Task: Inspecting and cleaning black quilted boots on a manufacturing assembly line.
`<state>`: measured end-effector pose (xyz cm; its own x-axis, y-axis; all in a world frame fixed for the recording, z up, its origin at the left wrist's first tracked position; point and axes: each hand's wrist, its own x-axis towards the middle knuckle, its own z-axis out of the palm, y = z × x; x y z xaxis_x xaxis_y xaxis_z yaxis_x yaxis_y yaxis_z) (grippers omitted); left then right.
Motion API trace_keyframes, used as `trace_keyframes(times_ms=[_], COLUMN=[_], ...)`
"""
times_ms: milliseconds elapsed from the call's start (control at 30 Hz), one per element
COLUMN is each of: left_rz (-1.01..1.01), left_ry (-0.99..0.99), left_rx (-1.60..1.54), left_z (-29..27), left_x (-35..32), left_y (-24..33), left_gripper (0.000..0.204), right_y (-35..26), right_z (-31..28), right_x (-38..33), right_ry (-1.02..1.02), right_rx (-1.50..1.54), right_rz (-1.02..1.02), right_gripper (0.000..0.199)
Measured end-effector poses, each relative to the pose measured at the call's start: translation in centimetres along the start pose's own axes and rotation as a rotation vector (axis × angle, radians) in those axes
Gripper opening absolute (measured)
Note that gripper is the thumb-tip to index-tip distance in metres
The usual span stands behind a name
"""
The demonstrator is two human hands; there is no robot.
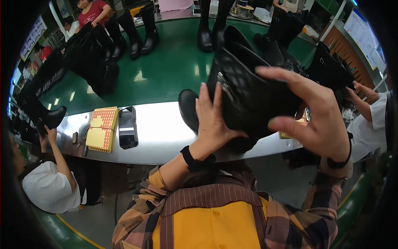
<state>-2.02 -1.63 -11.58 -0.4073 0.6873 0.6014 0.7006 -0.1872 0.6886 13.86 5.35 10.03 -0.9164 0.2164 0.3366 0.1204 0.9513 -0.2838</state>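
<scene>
A black boot [253, 97] with a quilted shaft and a metal buckle stands in front of me at the steel edge of the bench. My left hand [212, 124] lies against its left side, fingers spread. Curved around the air at the boot's right side, my right hand [319, 110] has thumb and forefinger wide apart; the forefinger is near the shaft's opening. Its other fingers are mostly hidden. A rounded black toe [188, 108] shows left of my left hand; I cannot tell whether it belongs to the same boot.
Left on the steel edge [161, 124] lie a black phone [127, 128] and a yellow stack of sticker sheets [102, 129]. Several black boots [141, 35] stand across the green bench top [170, 66]. Co-workers handle boots on both sides, one a boot [49, 116] at left.
</scene>
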Motion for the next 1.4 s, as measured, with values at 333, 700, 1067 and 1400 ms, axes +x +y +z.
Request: trace_keyframes(times_ms=[333, 700, 1067, 1400], left_rz=[-0.373, -0.411, -0.456, 0.415], left_ry=[0.02, 0.189, 0.053, 0.458], left_rx=[-0.498, -0.37, -0.412, 0.437], left_z=[-5.9, -5.0, -5.7, -16.5], left_x=[-5.1, -8.3, -8.6, 1.6], left_y=[-4.0, -7.3, -8.0, 5.4], left_gripper=[0.054, 0.035, 0.057, 0.081], right_y=[4.2, 10.1, 12.4, 5.4], right_z=[9.5, 23.0, 20.8, 22.6], right_x=[-11.0, -11.1, -15.7, -15.0], right_ry=[1.113, 0.712, 0.671, 0.708], right_rx=[0.214, 0.495, 0.485, 0.166], right_rz=[0.177, 0.674, 0.777, 0.099], right_gripper=[0.109, 0.02, 0.032, 0.026])
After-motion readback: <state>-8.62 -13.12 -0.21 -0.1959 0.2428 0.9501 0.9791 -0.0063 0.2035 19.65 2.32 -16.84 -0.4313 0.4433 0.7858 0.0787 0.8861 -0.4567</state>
